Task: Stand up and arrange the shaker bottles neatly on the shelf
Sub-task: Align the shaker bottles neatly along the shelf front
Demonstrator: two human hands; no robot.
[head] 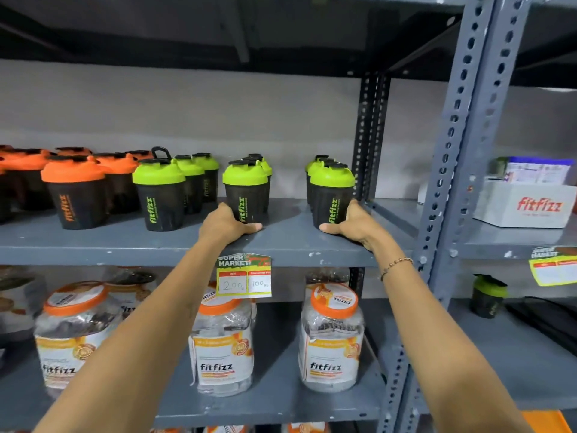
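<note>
We see both arms reaching to the grey shelf (pixel 281 242), where every shaker bottle stands upright. The left hand (pixel 224 223) curls round the base of a green-lidded bottle (pixel 246 192) at the middle of the shelf; the right hand (pixel 352 221) curls round the base of a second green-lidded bottle (pixel 332 198) near the grey upright post (pixel 459 151). More green-lidded bottles stand behind each. Orange-lidded bottles (pixel 73 195) fill the left part. A price tag (pixel 244 276) hangs from the shelf edge above clear jars (pixel 332 339)
</note>
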